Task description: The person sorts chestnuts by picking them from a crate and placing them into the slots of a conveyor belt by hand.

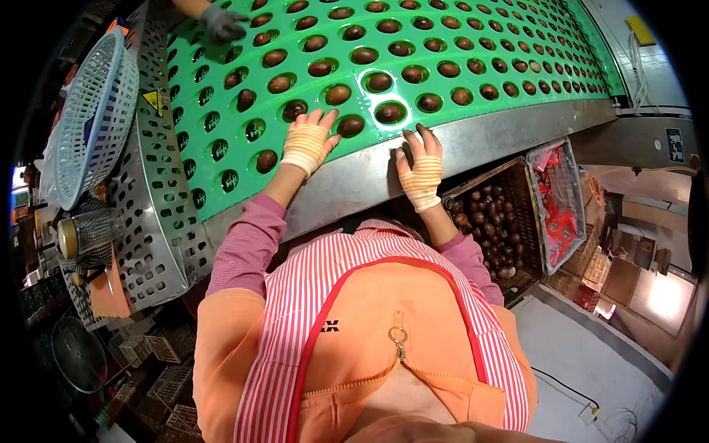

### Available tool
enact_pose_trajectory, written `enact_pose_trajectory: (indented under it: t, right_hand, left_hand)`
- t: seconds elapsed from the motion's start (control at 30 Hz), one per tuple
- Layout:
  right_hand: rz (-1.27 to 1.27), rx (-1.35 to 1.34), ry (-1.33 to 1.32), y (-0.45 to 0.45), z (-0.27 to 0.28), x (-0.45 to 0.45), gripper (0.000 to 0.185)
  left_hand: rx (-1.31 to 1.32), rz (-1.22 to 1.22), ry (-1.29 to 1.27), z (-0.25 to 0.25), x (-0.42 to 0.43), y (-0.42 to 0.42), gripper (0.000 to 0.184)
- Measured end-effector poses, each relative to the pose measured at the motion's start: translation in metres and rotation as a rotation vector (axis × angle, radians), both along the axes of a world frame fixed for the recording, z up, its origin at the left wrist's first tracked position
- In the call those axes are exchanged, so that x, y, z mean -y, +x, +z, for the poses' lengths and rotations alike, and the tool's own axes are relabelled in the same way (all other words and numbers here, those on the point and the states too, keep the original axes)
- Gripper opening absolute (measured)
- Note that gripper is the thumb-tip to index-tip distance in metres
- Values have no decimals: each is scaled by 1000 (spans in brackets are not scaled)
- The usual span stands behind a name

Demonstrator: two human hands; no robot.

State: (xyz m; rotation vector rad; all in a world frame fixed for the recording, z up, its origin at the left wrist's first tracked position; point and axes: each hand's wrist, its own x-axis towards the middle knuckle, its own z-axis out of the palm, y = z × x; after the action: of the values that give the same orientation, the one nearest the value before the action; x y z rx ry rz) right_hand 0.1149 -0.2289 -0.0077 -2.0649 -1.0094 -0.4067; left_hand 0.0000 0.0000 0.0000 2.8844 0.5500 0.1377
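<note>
At the left, a pale basket (77,122) stands tilted beside a metal panel (140,199); the panel's yellow warning triangle (153,102) is too small to make out. A co-worker's gloved hand (224,25) is over the far left corner of the green belt (206,167) — I cannot tell whether it grips anything. Black marks (220,150) show in the leftmost cups, too blurred to read.

The left hand (309,142) lies over the belt's near side, fingers and thumb spread apart, holding nothing visible. Just right of its fingertips a brown fruit (351,125) sits in a cup, long axis roughly left to right; the left hand is nearer to it than the right. Below, the orange top (354,303) shows a cut-off word ending in "X".

The right hand (419,168) rests on the metal edge (491,136), loosely open, with another fruit (391,112) just beyond its fingers. Right of it stands a crate (528,221) of fruits — and, farther right, a black label (674,145), unreadable.
</note>
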Motion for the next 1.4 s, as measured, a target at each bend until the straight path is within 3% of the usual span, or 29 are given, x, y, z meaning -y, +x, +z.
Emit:
enact_pose_trajectory:
  t: [0.07,0.1,0.17,0.3,0.33,0.43,0.5,0.63,0.77,0.8,0.9,0.93,1.03,1.1,1.17,1.2,1.23,1.27,1.3,1.33,1.4]
  right_hand:
    - [3,77,-35,2,-13,-11,38]
    - [-5,77,-142,-7,-6,37,37]
    - [23,51,-126,-14,-4,28,37]
    - [17,41,-95,-3,-7,25,37]
    - [20,32,-91,-5,-6,26,38]
    - [21,36,-95,-3,-4,30,38]
    - [2,46,-92,-3,-5,28,37]
    - [-35,38,-62,-6,-5,26,37]
    - [-71,23,-73,-9,-5,25,35]
    - [-76,29,-74,-9,-4,24,35]
    - [-84,24,-106,-10,-5,26,34]
    - [-88,24,-107,-10,-3,25,34]
    - [-115,49,-129,-10,-3,24,34]
    - [-120,49,-150,-10,-1,26,33]
    - [-143,32,-161,-20,4,28,31]
    - [-92,-128,-297,-16,18,28,24]
    - [-93,50,-159,-16,14,24,16]
    - [-105,-91,-261,-14,17,23,9]
    - [-109,-60,-256,-9,8,20,8]
    - [-87,-69,-311,-9,12,24,16]
    - [-88,-6,-221,10,31,28,20]
  left_hand:
    - [315,39,-19,-24,-27,-11,46]
    - [330,156,-81,-28,11,-25,39]
    - [248,311,-17,-11,-10,-36,37]
    - [91,316,-205,-17,-35,-21,33]
    - [-58,373,-131,-5,-31,-13,35]
    - [-118,355,-88,13,-28,-1,39]
    - [241,458,-63,-12,-58,-13,48]
    - [178,726,-31,-13,-101,-38,48]
    - [-93,299,162,-18,-131,-41,35]
    - [-265,224,160,7,-128,-36,30]
    - [-369,317,26,41,-140,-19,27]
    - [-32,390,8,31,-153,-25,31]
    - [-22,671,67,21,-184,-15,51]
    - [-303,690,-85,20,-200,-6,57]
    - [-236,505,-56,-14,-221,-22,54]
    - [-23,304,-218,-26,-236,-32,47]
    - [226,156,-470,-28,-233,-38,39]
    - [300,59,-497,-20,-230,-41,34]
    - [411,91,-371,-15,-219,-42,32]
    - [355,165,-158,-36,-235,-50,34]
    - [581,407,19,-48,-208,-24,50]
